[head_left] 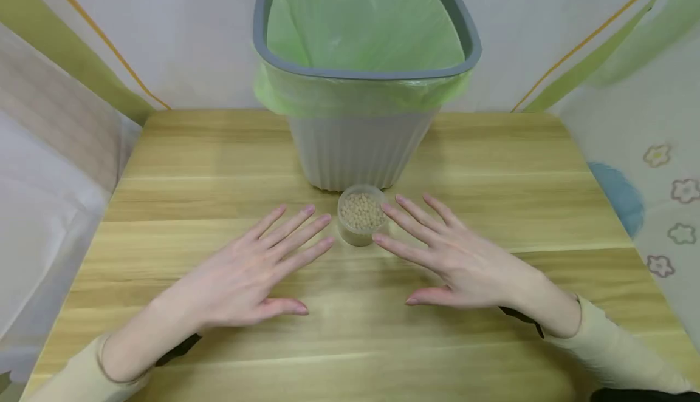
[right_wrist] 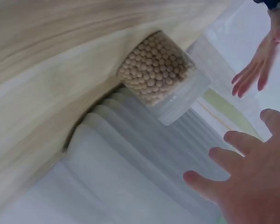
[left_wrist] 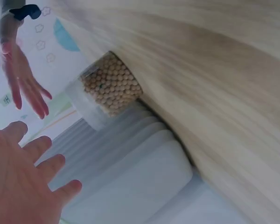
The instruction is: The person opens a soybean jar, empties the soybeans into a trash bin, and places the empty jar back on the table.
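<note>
Between my two hands stands a clear round tub [head_left: 358, 236], upright on the wooden table and partly filled with small beige balls [head_left: 362, 211]. My left hand [head_left: 254, 271] is held out flat to the tub's left, fingers spread and holding nothing. On the other side, my right hand [head_left: 451, 256] is spread the same way, its fingertips overlapping the tub's edge in the head view. Both wrist views show a gap between the tub [left_wrist: 107, 86] and the fingers. The balls [right_wrist: 154, 67] fill the lower part of the tub.
Right behind the tub is a pale ribbed bin [head_left: 355, 147] with a grey rim [head_left: 361, 74] and a green plastic liner [head_left: 366, 22]. The wooden table [head_left: 350, 353] reaches a back edge near white curtains. Printed flowers mark the cloth [head_left: 683, 292] at the right.
</note>
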A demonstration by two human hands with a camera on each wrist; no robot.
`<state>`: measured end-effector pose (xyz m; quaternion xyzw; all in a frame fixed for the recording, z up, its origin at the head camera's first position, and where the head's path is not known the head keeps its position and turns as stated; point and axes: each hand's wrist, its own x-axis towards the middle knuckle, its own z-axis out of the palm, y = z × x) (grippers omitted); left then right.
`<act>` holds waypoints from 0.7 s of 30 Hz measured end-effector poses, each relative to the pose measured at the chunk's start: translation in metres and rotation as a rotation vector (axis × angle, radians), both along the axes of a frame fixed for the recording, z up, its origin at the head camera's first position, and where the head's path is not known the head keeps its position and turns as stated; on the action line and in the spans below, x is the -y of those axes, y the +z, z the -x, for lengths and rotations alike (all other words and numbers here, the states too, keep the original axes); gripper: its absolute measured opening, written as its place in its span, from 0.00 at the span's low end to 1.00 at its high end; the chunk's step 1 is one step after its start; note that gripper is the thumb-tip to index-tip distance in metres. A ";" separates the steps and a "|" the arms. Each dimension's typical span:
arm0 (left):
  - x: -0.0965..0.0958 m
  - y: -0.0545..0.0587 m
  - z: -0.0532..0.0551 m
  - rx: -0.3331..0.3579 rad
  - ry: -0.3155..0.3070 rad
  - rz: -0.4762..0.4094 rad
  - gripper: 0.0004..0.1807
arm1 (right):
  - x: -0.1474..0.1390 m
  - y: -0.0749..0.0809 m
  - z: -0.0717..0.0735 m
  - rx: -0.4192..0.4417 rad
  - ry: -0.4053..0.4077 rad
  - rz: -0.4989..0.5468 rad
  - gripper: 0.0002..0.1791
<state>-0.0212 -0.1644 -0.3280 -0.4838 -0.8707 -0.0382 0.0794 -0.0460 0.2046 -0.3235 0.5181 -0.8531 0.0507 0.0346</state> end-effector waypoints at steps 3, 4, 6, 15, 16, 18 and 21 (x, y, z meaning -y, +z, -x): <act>-0.003 0.002 0.002 -0.004 0.015 -0.016 0.48 | 0.002 0.000 0.001 0.024 -0.019 0.039 0.51; -0.004 0.003 0.003 -0.005 0.019 -0.025 0.48 | 0.002 0.000 0.002 0.023 -0.024 0.054 0.50; -0.008 0.004 0.006 -0.010 0.028 -0.040 0.48 | 0.003 0.001 0.003 0.025 -0.030 0.098 0.50; -0.021 0.010 0.022 -0.022 0.091 -0.095 0.50 | 0.012 0.008 0.016 0.081 -0.038 0.277 0.50; -0.022 0.011 0.024 -0.017 0.095 -0.108 0.50 | 0.013 0.009 0.018 0.097 -0.045 0.295 0.50; -0.024 0.012 0.027 -0.003 0.107 -0.129 0.51 | 0.013 0.010 0.022 0.126 -0.066 0.320 0.52; -0.027 0.013 0.033 0.016 0.116 -0.161 0.50 | 0.014 0.009 0.029 0.159 -0.100 0.339 0.56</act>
